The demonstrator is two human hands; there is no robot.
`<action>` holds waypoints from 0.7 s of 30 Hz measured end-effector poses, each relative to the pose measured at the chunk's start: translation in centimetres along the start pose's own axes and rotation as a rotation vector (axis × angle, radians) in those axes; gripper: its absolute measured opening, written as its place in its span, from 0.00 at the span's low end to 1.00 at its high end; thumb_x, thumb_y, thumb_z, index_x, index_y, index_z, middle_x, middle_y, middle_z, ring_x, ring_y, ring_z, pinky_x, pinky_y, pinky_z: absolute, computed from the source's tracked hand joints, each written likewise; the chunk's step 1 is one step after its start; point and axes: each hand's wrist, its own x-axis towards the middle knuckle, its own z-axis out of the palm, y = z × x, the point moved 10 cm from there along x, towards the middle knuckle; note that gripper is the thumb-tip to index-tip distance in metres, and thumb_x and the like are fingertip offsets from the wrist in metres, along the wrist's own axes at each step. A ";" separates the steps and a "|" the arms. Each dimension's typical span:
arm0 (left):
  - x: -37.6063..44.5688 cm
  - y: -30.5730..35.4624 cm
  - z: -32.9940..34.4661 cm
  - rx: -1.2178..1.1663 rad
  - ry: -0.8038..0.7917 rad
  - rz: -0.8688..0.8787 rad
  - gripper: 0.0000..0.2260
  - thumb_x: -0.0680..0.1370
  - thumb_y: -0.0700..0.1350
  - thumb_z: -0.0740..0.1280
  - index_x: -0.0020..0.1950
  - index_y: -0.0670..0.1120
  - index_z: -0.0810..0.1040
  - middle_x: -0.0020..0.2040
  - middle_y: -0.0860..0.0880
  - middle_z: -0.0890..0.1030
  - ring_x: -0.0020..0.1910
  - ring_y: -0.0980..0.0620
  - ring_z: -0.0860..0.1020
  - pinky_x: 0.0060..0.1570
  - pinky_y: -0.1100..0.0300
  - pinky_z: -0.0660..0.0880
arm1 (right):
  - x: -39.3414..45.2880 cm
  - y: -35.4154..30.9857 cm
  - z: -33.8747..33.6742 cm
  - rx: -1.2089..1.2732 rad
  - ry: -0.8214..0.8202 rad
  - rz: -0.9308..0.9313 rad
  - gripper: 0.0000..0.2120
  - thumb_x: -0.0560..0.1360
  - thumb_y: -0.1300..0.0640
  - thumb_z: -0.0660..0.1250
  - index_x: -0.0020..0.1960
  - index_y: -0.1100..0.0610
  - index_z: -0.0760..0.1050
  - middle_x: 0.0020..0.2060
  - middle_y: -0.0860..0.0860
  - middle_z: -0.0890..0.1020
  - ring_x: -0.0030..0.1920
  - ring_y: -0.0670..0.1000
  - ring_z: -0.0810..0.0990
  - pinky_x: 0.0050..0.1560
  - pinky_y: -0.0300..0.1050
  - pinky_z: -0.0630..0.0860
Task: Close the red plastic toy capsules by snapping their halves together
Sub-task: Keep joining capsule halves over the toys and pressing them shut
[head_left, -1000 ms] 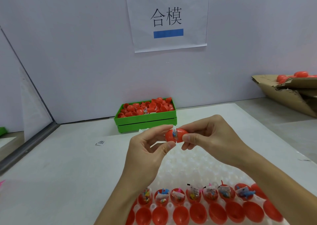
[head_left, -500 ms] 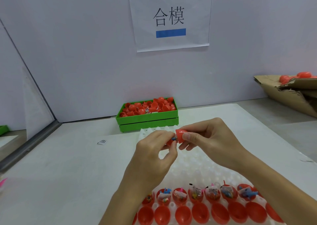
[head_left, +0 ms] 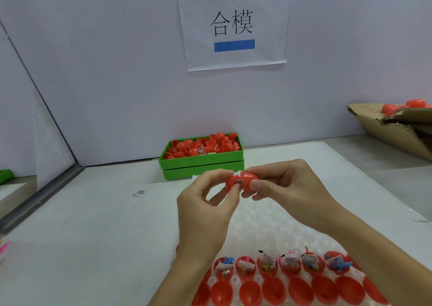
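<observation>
— Both hands pinching that red capsule (head_left: 242, 182) over the white tray (head_left: 261, 221)?
— Yes: left hand (head_left: 205, 203), right hand (head_left: 287, 189). The toy packet in the seam might jam it

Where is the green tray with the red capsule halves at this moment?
In the head view the green tray sits on the white table against the back wall, just beyond both hands, below the paper sign.

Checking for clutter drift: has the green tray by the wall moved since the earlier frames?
No. The green tray sits at the same spot against the wall, below the paper sign; slight frame shifts come from head motion.
</observation>
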 end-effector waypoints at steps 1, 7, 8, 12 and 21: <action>0.0 0.1 0.0 -0.007 0.005 0.003 0.09 0.72 0.38 0.75 0.49 0.49 0.84 0.45 0.54 0.85 0.50 0.57 0.83 0.48 0.68 0.79 | 0.0 -0.1 0.0 0.002 0.002 -0.003 0.08 0.74 0.61 0.70 0.51 0.50 0.84 0.41 0.49 0.88 0.43 0.50 0.87 0.42 0.37 0.81; 0.2 0.2 0.6 -0.040 -0.095 -0.004 0.16 0.73 0.36 0.74 0.58 0.49 0.82 0.49 0.55 0.86 0.53 0.56 0.83 0.51 0.69 0.78 | 0.1 0.1 -0.9 -0.024 0.063 -0.001 0.09 0.75 0.61 0.71 0.53 0.53 0.83 0.41 0.49 0.88 0.41 0.50 0.87 0.41 0.36 0.80; 0.3 0.1 0.6 -0.019 -0.116 -0.003 0.18 0.73 0.36 0.74 0.59 0.50 0.81 0.49 0.55 0.85 0.54 0.57 0.83 0.51 0.68 0.78 | 0.1 0.1 -0.8 -0.031 0.059 0.000 0.09 0.75 0.61 0.71 0.53 0.52 0.83 0.41 0.49 0.88 0.41 0.49 0.87 0.41 0.36 0.80; 0.3 0.5 1.0 0.138 -0.207 0.072 0.14 0.74 0.39 0.73 0.58 0.49 0.82 0.51 0.55 0.84 0.56 0.55 0.81 0.54 0.64 0.79 | 0.0 0.0 -0.4 -0.023 0.022 -0.007 0.10 0.75 0.63 0.70 0.51 0.50 0.83 0.41 0.49 0.88 0.41 0.49 0.87 0.41 0.35 0.80; 0.1 1.3 1.6 0.282 -0.295 0.191 0.06 0.73 0.42 0.70 0.48 0.51 0.81 0.45 0.58 0.81 0.51 0.57 0.80 0.50 0.71 0.77 | 0.0 0.7 -0.3 0.004 0.020 0.013 0.09 0.76 0.64 0.69 0.54 0.57 0.83 0.41 0.53 0.87 0.41 0.52 0.87 0.43 0.38 0.81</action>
